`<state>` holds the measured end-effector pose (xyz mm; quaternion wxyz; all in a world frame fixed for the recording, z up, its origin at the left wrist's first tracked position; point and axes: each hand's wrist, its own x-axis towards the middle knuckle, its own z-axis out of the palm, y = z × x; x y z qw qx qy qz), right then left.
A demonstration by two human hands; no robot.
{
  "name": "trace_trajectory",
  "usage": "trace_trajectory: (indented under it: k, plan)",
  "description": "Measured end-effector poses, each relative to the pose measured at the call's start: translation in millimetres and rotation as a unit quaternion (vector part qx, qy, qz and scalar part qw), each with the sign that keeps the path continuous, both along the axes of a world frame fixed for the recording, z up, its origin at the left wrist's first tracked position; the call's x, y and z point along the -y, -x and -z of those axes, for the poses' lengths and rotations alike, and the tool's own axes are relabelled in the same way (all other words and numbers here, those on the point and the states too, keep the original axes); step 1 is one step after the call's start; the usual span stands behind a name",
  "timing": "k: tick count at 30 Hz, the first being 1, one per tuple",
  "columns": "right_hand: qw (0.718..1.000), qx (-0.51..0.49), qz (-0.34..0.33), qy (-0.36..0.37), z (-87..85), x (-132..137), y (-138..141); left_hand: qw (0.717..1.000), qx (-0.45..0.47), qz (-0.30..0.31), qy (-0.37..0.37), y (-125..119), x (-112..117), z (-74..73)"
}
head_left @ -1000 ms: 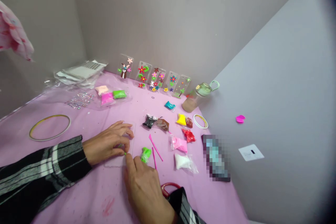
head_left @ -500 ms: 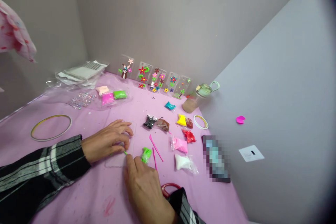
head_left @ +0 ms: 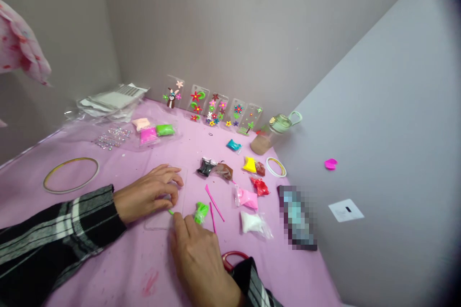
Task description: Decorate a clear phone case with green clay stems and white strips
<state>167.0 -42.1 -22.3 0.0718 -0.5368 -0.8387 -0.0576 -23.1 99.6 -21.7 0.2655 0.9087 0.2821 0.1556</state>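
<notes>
A clear phone case (head_left: 172, 201) lies flat on the purple table (head_left: 118, 254). My left hand (head_left: 148, 194) rests on the case with its fingers bent, pressing it down. My right hand (head_left: 200, 256) comes in from below, its fingertips pinched at a thin green strip of clay (head_left: 170, 211) at the case's lower edge. An opened bag of green clay (head_left: 200, 211) lies just right of that hand, beside two pink sticks (head_left: 213, 206).
Small bags of clay in black, brown, yellow, red, pink and white lie to the right (head_left: 248, 197). Several decorated cases (head_left: 212, 107) lean on the back wall. A tape ring (head_left: 71, 174) lies at left, a cup (head_left: 264, 138) and a phone (head_left: 297, 216) at right, red-handled scissors (head_left: 230, 258) by my right wrist.
Almost nothing has moved. My left hand's fingers have shifted slightly on the case, and my right fingertips stay at the green strip.
</notes>
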Motion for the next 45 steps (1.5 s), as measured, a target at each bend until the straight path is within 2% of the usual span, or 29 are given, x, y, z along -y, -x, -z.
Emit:
trace_trajectory:
  k: [4, 12, 25, 30, 35, 45]
  plan:
    - [1.0, -0.006, 0.004, -0.001, -2.5, 0, 0, 1.0, -0.007, 0.001, 0.006, 2, -1, -3.3]
    - [0.999, -0.002, 0.028, 0.029, -4.2, 1, 1, 1.0, 0.009, -0.01, -0.01, -1, 0, 8.0]
    - [1.0, 0.002, 0.026, 0.007, -6.3, 1, 1, 0.999, 0.023, -0.016, -0.025, 1, 2, 4.8]
    - [0.999, -0.048, 0.003, -0.023, -12.1, 2, -2, 0.999, 0.02, -0.013, -0.023, 1, 3, 5.3]
    - [0.995, -0.092, 0.025, -0.043, -12.7, 2, -5, 0.999, 0.021, -0.017, -0.024, -1, 2, 8.8]
    - [0.998, -0.06, 0.026, -0.026, -11.6, 1, -6, 0.999, 0.033, -0.019, -0.038, -1, 0, 7.8]
